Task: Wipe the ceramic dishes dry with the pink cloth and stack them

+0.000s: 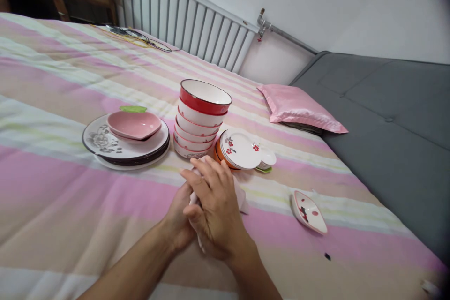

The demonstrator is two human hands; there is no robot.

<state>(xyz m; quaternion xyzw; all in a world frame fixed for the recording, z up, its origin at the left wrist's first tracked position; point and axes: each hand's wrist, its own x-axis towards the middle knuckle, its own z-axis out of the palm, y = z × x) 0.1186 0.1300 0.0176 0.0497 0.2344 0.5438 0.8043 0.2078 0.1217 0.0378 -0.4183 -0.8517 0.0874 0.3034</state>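
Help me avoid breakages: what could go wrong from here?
The fingers at the cloth are close to the tall bowl stack; a bump might topple it. The pink dish, perched on stacked plates, could slide off if the bed, which looks soft, shifts.

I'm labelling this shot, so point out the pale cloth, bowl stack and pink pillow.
Pale cloth [242, 198]: head view, loose end.
Bowl stack [198, 127]: head view, white bowl's side.
Pink pillow [301, 106]: head view, top face.

We face a white wall [326, 4] with a ribbed radiator [183, 18] along it. To our right, a grey button-tufted headboard [393, 136] borders the broad, pink-striped bedspread [45, 187].
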